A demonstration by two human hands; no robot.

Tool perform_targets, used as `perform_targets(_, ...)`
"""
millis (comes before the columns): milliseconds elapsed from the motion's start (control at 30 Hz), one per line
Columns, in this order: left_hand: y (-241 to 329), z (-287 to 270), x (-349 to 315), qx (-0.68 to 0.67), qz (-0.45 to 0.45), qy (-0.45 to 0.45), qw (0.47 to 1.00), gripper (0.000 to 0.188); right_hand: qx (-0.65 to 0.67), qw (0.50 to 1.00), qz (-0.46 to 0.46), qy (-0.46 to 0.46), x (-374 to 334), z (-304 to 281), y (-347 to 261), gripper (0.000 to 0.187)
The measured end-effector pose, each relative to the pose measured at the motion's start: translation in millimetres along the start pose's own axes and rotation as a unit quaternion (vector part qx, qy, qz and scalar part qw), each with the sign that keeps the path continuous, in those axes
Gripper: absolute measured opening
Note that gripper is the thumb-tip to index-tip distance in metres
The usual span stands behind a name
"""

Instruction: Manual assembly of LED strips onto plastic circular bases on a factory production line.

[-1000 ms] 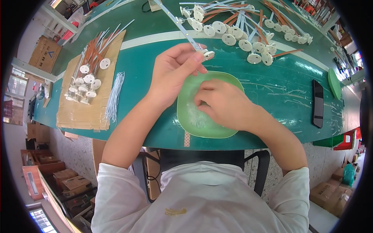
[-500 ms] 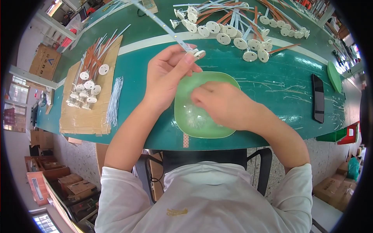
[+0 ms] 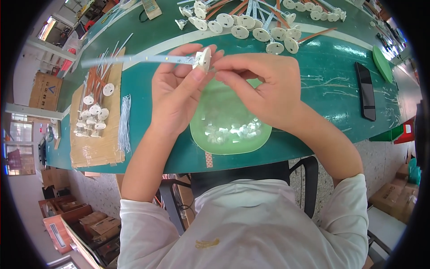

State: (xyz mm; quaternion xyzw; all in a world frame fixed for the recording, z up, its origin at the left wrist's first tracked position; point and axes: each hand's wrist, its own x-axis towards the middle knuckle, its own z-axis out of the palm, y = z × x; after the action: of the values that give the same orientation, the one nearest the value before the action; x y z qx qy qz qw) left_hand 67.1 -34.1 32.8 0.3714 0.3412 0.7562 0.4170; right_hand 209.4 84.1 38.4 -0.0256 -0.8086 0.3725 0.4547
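Between the fingers of my left hand (image 3: 179,89) is a white round cap (image 3: 203,60) with a pale LED strip (image 3: 148,58) running out of it to the left. My right hand (image 3: 266,85) pinches close against the cap's flat face; whatever lies between its fingertips is too small to make out. Below both hands sits a green square bowl (image 3: 197,132) with small clear plastic pieces (image 3: 233,133) gathered near its front side.
On the left, cardboard (image 3: 96,154) bears several capped strips (image 3: 92,112) beside a bundle of white wires (image 3: 125,123). More capped strips (image 3: 246,22) lie at the back. A black phone (image 3: 366,92) and a green dish (image 3: 383,63) are at the right.
My right hand has risen out of the bowl to the cap. My left hand has turned the strip from pointing up and away to lying level toward the left.
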Motion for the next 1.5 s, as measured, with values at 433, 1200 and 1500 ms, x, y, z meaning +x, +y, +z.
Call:
perform_targets(433,-4.8,-7.1,-4.4,-0.040,-0.029,-0.036,0.998,0.047,-0.100,0.987,-0.127,0.020,0.3,-5.8,4.7,0.016)
perform_targets(1200,-1.1,-12.1,-2.5,-0.111,-0.038,-0.071,0.991,0.045,-0.067,0.977,-0.202,0.015,2.6,-5.6,8.2,0.018)
perform_targets(1500,-2.9,-3.8,-7.6,-0.041,-0.001,-0.033,0.999,0.043,-0.109,0.970,-0.214,0.038,0.0,-4.4,4.5,0.018)
